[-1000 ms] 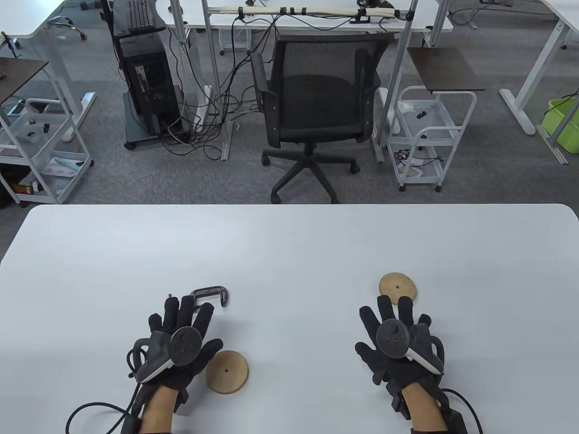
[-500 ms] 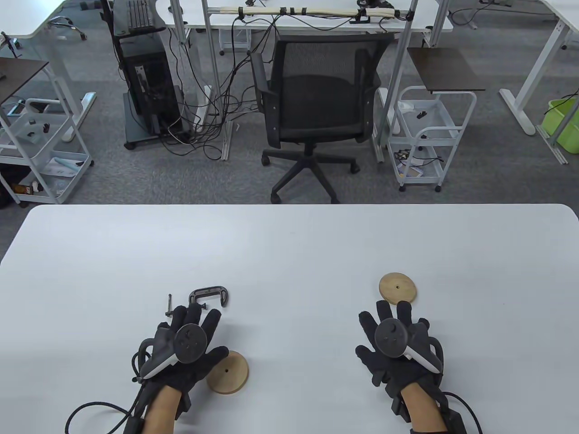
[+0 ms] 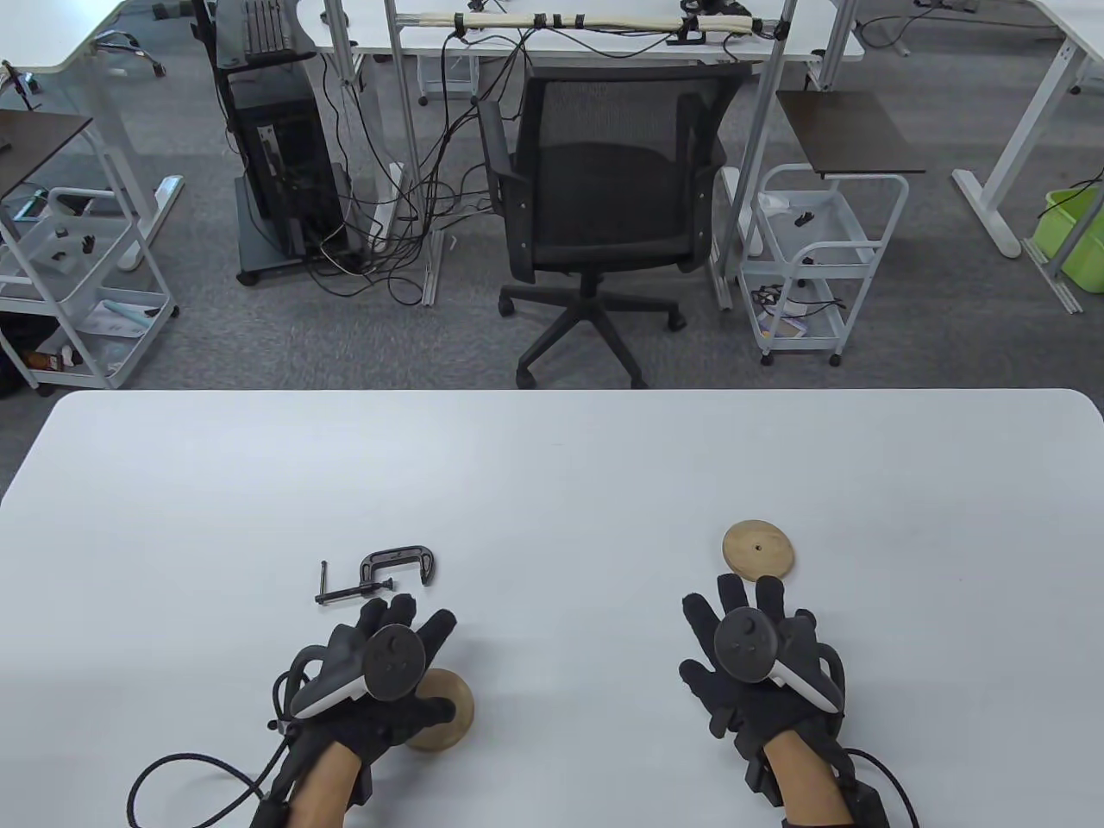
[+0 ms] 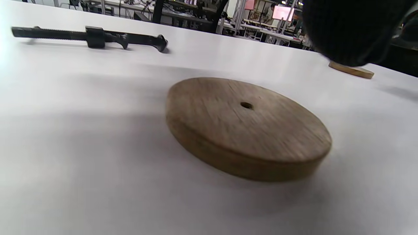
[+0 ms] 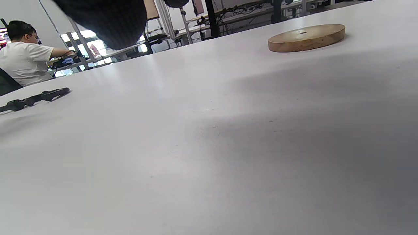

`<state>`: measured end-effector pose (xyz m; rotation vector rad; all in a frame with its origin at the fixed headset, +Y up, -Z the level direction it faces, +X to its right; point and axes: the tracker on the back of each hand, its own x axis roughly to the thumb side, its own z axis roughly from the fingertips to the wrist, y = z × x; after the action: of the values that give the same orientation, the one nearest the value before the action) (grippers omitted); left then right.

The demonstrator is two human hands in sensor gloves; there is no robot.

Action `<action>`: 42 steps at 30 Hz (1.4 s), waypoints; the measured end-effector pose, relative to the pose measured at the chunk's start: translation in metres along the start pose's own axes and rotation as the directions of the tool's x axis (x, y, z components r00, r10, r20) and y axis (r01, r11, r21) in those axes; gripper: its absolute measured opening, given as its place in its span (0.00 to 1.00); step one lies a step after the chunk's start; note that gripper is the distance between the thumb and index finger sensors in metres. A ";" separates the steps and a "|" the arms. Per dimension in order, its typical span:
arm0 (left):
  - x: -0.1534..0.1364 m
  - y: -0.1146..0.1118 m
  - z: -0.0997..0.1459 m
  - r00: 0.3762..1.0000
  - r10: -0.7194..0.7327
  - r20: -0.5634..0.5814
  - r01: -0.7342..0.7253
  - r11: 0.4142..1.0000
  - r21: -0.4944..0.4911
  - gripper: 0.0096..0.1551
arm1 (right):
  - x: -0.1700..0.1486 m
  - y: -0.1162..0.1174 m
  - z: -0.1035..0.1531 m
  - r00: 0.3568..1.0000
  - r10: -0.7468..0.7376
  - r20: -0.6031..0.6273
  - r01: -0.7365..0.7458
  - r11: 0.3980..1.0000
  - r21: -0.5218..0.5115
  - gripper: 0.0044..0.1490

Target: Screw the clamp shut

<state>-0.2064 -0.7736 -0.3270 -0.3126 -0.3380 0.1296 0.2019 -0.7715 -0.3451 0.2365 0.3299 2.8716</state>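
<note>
black metal clamp point(image 3: 384, 572): lying flat on the white table point(image 3: 552, 466), left of centre and toward the near edge; c-shaped frame pointing right, long screw running out to the left and ending in a short cross handle; untouched, clear of both hands
clamp opening: screw mostly backed out, gap between screw tip and frame end open
clamp in wrist views: low dark bar far off at the upper left in the left wrist view point(image 4: 94, 36), thin dark strip at the left edge in the right wrist view point(image 5: 32, 99)
left hand point(image 3: 384, 681): just nearer than the clamp, palm down, fingers spread wide, holding nothing; covering the left part of the near disc, touching or hovering not possible to tell
near wooden disc point(image 3: 453, 711): round, flat, small centre hole, lying on the table; large in the left wrist view point(image 4: 246, 127)
right hand point(image 3: 759, 660): well to the right, palm down, fingers spread wide, gripping nothing
far wooden disc point(image 3: 757, 549): flat on the table just beyond the right fingertips, apart from them
office chair point(image 3: 599, 194): black mesh, on the floor past the far table edge
</note>
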 end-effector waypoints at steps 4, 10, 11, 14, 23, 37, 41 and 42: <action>0.009 -0.004 -0.002 0.999 -0.017 0.027 0.018 0.999 -0.038 0.64 | 0.000 0.000 0.000 1.000 -0.001 0.002 0.001 1.000 -0.001 0.52; 0.018 -0.005 -0.005 0.996 -0.022 0.089 0.018 0.999 0.040 0.60 | 0.000 0.000 0.000 1.000 -0.004 0.001 0.004 1.000 0.000 0.51; 0.020 -0.005 -0.006 0.996 -0.028 0.086 0.026 0.999 0.022 0.60 | 0.000 0.000 0.000 1.000 -0.004 0.001 0.004 1.000 0.001 0.51; 0.023 -0.008 -0.007 0.996 -0.062 0.071 0.065 0.997 -0.047 0.60 | 0.001 0.000 0.000 1.000 -0.001 0.004 0.001 1.000 0.000 0.51; 0.026 -0.023 -0.017 0.996 -0.078 0.045 0.085 0.976 -0.198 0.59 | 0.005 0.000 0.000 0.999 -0.005 0.033 0.006 1.000 -0.022 0.48; 0.032 -0.033 -0.026 0.997 -0.059 0.040 0.068 0.958 -0.277 0.54 | 0.010 0.000 0.000 0.999 0.009 0.037 -0.008 0.999 -0.031 0.45; 0.029 -0.032 -0.030 0.998 -0.038 0.040 0.048 0.961 -0.274 0.54 | 0.010 -0.002 0.000 0.998 0.002 0.058 0.002 0.998 -0.068 0.41; 0.029 -0.032 -0.030 0.998 -0.029 0.050 0.042 0.965 -0.259 0.53 | 0.010 -0.003 0.000 0.998 0.001 0.064 0.005 0.996 -0.086 0.40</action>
<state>-0.1666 -0.8074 -0.3347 -0.5636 -0.4072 0.0568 0.1928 -0.7662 -0.3440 0.3107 0.1939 2.8608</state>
